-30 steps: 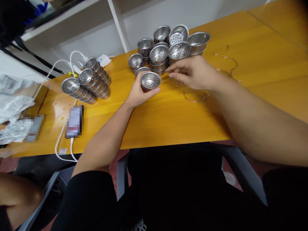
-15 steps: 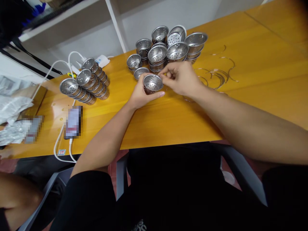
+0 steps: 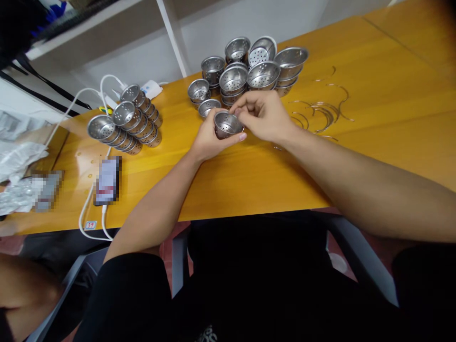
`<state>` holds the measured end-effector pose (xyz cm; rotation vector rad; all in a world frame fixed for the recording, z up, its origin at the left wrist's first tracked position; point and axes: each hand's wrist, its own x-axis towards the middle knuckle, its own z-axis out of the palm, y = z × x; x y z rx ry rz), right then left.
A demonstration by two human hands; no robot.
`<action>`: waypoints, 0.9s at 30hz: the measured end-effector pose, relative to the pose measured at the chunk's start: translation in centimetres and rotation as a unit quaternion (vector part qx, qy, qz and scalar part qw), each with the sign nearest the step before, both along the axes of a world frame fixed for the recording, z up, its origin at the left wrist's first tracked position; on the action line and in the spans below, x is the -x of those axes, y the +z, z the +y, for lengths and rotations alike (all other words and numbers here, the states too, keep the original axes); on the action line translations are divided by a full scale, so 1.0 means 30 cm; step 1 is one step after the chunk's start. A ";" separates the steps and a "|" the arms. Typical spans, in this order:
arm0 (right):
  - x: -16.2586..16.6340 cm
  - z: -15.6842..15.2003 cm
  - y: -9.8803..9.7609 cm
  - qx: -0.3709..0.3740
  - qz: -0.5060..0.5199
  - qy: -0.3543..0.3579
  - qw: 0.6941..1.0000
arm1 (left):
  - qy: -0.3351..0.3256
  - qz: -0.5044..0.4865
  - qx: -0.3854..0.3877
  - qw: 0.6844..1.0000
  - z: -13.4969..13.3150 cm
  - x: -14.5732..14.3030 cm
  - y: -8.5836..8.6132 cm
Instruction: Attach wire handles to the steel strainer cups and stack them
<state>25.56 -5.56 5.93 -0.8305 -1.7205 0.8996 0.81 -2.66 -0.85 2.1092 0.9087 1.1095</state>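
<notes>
My left hand [image 3: 208, 137] is wrapped round a small perforated metal strainer basket [image 3: 228, 124], thumb along its near side, with the opening facing up. At the far right of its rim, my right hand [image 3: 260, 114] has thumb and fingertips pinched on what looks like a thin metal wire, mostly hidden by the fingers. Right of that hand, several loose curved wires [image 3: 326, 116] lie on the table. Just behind the held basket are stacked strainer baskets [image 3: 233, 80], and a single low basket [image 3: 209, 108] stands close to my left fingers.
More stacked baskets [image 3: 128, 116] stand on the wooden table [image 3: 228, 190] at left. A phone [image 3: 107, 180] with a white cable [image 3: 84, 202] lies nearer the edge. Plastic bags [image 3: 21, 161] are at far left. A shelf [image 3: 92, 26] borders the back. Another person's bare limb [image 3: 28, 294] shows lower left.
The held basket has shifted slightly right and turned a little in my left hand. My right fingertips have moved slightly left along its rim, still pinched.
</notes>
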 end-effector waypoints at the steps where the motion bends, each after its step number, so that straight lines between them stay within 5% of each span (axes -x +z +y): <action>1: -0.010 -0.001 0.011 0.014 0.009 0.037 0.999 | -0.013 -0.010 0.007 1.000 0.005 0.003 -0.001; 4: -0.046 -0.003 0.040 0.056 0.025 0.157 0.986 | -0.044 -0.033 0.030 0.998 0.015 0.015 -0.002; 7: -0.066 -0.005 0.055 0.068 0.031 0.203 0.976 | -0.058 -0.041 0.029 0.997 0.014 0.019 0.002; 15: -0.051 -0.028 0.073 0.088 0.007 0.130 0.988 | -0.068 0.002 -0.042 0.997 0.026 0.008 -0.029; 27: -0.040 -0.026 0.061 0.066 0.009 0.118 0.991 | -0.069 0.026 -0.090 0.993 0.063 0.026 -0.060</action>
